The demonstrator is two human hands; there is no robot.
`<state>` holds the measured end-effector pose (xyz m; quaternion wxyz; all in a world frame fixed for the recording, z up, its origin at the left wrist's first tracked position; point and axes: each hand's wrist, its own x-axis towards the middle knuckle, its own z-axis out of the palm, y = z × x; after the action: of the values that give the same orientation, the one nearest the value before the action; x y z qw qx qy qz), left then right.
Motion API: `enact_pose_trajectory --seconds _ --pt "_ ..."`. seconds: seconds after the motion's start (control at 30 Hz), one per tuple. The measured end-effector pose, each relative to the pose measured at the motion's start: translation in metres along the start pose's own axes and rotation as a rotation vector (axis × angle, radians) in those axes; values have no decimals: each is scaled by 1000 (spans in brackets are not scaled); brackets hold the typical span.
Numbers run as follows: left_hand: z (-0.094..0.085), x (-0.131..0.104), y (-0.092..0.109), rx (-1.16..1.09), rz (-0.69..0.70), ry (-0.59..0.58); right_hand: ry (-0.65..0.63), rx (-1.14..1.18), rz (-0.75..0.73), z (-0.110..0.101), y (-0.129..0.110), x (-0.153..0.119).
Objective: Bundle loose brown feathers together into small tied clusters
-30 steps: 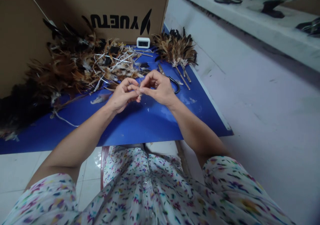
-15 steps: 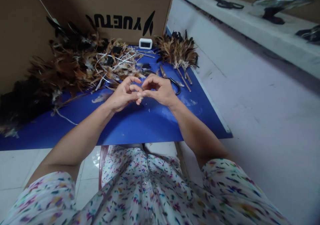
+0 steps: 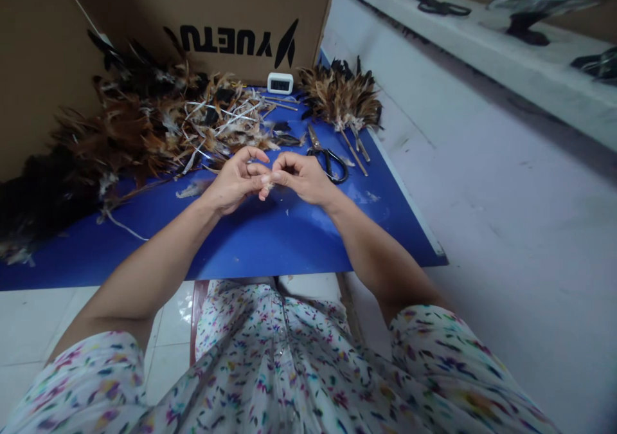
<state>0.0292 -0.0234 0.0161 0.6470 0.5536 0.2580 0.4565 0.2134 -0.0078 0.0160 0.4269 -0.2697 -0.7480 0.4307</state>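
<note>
My left hand (image 3: 240, 178) and my right hand (image 3: 303, 175) meet fingertip to fingertip above the blue tabletop (image 3: 270, 244). Both are closed in a pinch, thumbs against forefingers. Between them shows the pale wispy end of a small feather (image 3: 270, 187); the fingers hide most of it. Just beyond my right hand lie scissors with black handles (image 3: 332, 162), their blades pointing away. A large heap of brown, black and pale feathers (image 3: 139, 119) spreads behind and left of my left hand, with white strips on it.
A bundle of brown feathers on sticks (image 3: 343, 96) lies at the back right. Beside it stands a small white digital clock (image 3: 280, 83). A cardboard box (image 3: 231, 9) rises behind the heap, and a pale wall (image 3: 482, 183) borders the right. One loose feather (image 3: 193, 189) lies near my left wrist.
My right hand has lowered slightly and its fingers have closed in, uncovering more of the scissors. The left hand has barely moved.
</note>
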Motion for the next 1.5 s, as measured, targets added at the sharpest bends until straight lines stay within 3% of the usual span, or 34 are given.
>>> enact_pose_trajectory --seconds 0.3,0.57,1.1,1.23,1.5 --pt "3 2 -4 38 127 79 -1 268 120 12 -2 -1" --pt "0 1 -7 38 75 81 -40 343 214 8 -2 -1" --pt "8 1 -1 22 70 67 -18 289 187 3 -1 1" --pt "8 1 -2 33 72 76 -2 183 123 2 1 1" --pt "9 1 -4 70 74 154 134 -241 -163 5 3 0"
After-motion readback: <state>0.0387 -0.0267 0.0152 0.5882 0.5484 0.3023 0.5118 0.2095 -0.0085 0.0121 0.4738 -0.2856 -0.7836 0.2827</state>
